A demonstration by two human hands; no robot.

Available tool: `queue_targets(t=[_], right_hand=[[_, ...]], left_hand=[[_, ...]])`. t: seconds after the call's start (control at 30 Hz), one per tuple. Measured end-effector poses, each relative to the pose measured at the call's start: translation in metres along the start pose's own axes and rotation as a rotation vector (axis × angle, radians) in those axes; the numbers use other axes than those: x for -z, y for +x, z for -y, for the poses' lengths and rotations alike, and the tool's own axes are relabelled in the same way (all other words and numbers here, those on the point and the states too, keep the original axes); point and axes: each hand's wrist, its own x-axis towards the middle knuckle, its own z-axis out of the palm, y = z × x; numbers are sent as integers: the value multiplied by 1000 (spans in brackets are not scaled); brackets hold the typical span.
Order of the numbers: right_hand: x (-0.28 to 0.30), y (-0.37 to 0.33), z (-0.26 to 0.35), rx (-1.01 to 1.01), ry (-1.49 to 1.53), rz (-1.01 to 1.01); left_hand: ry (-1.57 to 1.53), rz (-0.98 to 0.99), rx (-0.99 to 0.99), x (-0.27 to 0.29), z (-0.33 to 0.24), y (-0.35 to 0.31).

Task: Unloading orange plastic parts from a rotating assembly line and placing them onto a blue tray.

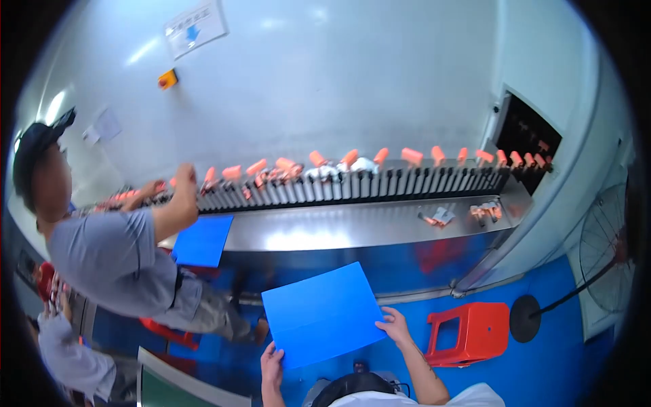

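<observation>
We see the blue sheet (324,315) held over the floor (411,298), before the metal counter (312,233). Its long axis runs left to right, slanting so that the right end lies farther from us; the far right corner points toward the counter. Our left hand (272,366) is clamped on its near left corner, our right hand (395,327) on its right edge; the fingers underneath are hidden. The co-worker (112,254) at left covers part of the counter and of a second blue sheet (205,241). Beyond, the row of orange pieces (317,159) is too small to make out in detail. The fan (603,251) at right is partly lost in the dark rim.
</observation>
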Motion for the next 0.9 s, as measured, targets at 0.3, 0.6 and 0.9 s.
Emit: queue_targets(t=[0.3,0.6,0.9], right_hand=[[9,171,32,248,167,-305],[-181,315,129,113,202,-691],[-273,410,205,71,229,-697]], left_hand=[[176,123,-172,-107,-33,251],[290,60,-29,-66,-203,489],[503,126,-4,-49,-309,607]])
